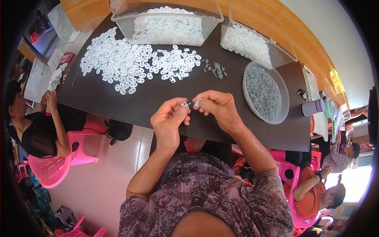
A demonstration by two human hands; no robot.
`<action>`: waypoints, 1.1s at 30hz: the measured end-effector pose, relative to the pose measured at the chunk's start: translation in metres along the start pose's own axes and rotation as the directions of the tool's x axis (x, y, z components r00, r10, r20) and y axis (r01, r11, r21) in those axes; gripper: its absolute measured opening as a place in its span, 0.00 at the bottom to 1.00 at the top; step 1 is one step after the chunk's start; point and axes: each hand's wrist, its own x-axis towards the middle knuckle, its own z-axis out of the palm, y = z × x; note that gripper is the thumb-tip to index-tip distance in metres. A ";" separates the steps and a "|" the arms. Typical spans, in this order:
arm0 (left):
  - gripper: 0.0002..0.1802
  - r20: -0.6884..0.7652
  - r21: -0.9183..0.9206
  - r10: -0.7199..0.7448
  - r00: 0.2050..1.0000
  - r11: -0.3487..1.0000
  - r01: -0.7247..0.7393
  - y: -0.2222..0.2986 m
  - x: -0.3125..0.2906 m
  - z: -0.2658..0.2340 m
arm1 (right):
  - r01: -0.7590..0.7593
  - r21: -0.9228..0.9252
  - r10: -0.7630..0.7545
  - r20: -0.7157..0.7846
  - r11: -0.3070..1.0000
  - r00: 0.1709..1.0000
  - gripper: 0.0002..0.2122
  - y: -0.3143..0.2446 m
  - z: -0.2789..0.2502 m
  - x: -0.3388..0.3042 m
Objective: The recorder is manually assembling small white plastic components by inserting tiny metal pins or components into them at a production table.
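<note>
1. The left hand (167,122), at frame centre, held a white piece (184,104) pinched between thumb and fingers.
2. The right hand (221,110), just apart from it, pinched a second white piece (197,102).
3. A small screw (189,104) lay between the hands, long axis roughly left-right, nearer the left; contact could not be determined.
4. Loose white pieces (126,59) lay upper left; a round tub (284,98) stood right.
</note>
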 end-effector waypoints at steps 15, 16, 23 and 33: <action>0.07 -0.022 0.102 -0.030 0.999 0.994 0.032 0.005 -0.007 0.009 | 0.031 0.018 -0.030 -0.062 0.999 0.998 0.07 -0.006 0.005 -0.003; 0.07 -0.022 0.111 -0.034 0.999 0.993 0.036 0.005 -0.007 0.009 | 0.031 0.018 -0.030 -0.061 0.999 0.998 0.07 -0.006 0.005 -0.004; 0.06 -0.012 0.136 -0.041 0.999 0.990 0.042 0.004 -0.010 0.012 | 0.139 -0.134 -0.153 -0.096 0.981 0.984 0.07 -0.003 0.004 -0.007; 0.06 -0.014 0.183 -0.046 0.999 0.982 0.048 0.003 -0.011 0.013 | 0.179 -0.279 -0.210 -0.084 0.943 0.974 0.07 -0.006 0.009 -0.010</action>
